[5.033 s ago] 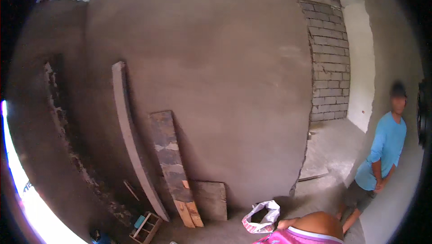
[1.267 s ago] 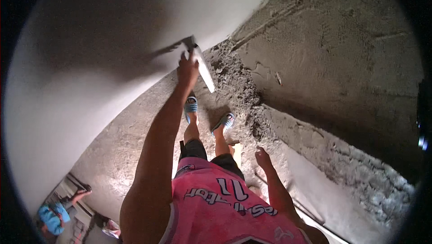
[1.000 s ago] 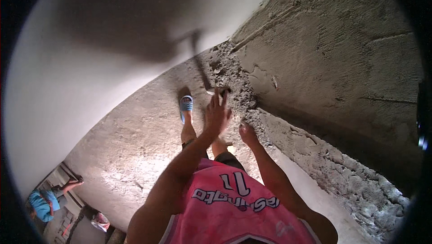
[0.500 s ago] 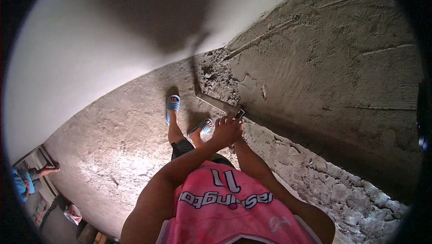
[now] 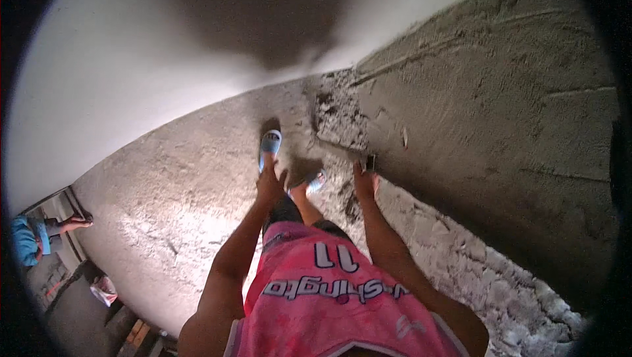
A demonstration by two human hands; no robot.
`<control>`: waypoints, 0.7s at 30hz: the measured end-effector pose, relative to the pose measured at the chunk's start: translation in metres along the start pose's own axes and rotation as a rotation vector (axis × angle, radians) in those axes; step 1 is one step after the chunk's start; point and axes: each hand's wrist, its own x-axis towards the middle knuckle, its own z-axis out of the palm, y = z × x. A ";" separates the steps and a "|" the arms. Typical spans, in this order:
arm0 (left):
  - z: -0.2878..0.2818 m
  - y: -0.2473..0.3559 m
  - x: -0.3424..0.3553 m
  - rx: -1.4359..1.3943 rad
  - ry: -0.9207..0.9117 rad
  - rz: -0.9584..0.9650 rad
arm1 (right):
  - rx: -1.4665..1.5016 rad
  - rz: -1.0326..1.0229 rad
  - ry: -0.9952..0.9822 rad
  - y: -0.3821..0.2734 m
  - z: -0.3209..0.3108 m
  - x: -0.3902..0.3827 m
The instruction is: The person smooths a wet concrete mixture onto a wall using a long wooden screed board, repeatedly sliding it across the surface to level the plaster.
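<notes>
My right hand point(image 5: 364, 184) is closed around the near end of a long straight bar point(image 5: 340, 151), which looks like a hollow rectangular tube. The bar slants away from it to the far left, low over the rough ground beside the wall foot. My left hand point(image 5: 269, 184) is off the bar, above my leg and a blue slide sandal point(image 5: 270, 142), its fingers apart and nothing in them. Part of the grip is hidden by the back of my right hand.
A rough grey plastered wall point(image 5: 487, 107) rises on the right, with broken rubble point(image 5: 342, 110) at its far corner. A smooth white wall point(image 5: 131, 87) curves across the far side. At the left edge sits a person in blue point(image 5: 26, 238), near a crumpled bag point(image 5: 104, 290).
My hands were together at the bar's end; the left has let go and moved left, its fingers spreading. The right keeps hold. The whole view has shifted slightly.
</notes>
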 end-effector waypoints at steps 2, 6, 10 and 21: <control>-0.021 -0.017 -0.003 -0.059 0.017 -0.105 | 0.135 -0.076 0.031 0.007 0.002 0.003; -0.019 -0.070 -0.006 0.027 0.154 -0.168 | 0.001 -0.073 0.066 -0.016 -0.023 -0.007; -0.012 -0.075 -0.009 0.013 0.125 -0.183 | 0.048 -0.326 0.354 0.053 0.005 0.033; -0.003 -0.025 -0.005 0.031 0.105 -0.047 | 0.049 -0.138 -0.036 0.044 -0.047 0.012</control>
